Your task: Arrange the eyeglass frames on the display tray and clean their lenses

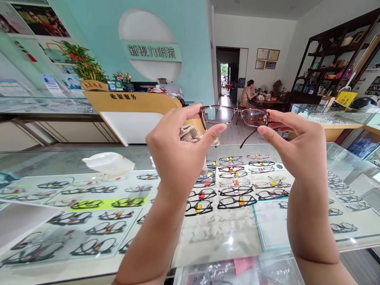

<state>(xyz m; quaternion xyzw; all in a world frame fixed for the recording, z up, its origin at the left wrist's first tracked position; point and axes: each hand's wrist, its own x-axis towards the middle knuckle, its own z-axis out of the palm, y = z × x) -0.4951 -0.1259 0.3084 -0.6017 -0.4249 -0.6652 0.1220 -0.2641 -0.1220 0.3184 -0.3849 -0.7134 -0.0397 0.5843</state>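
Note:
A pair of eyeglasses [221, 114] with a dark reddish-brown frame is held up in front of me, above the glass counter. My left hand [181, 138] pinches its left end between thumb and fingers. At the other end, my right hand [293, 136] grips the frame near the hinge, its thumb below the right lens. Red lettering shows on that right lens. One dark temple hangs down beneath the frame. Behind my left hand sits a beige cloth item, partly hidden by the fingers.
Under the glass counter [213, 229] lie rows of spectacle frames [236, 202]. A white curved object [108, 164] stands on it to the left. Beyond are a yellow-and-white reception desk [133, 107], a potted plant [84, 63], dark shelves [335, 55] and a seated person [247, 95].

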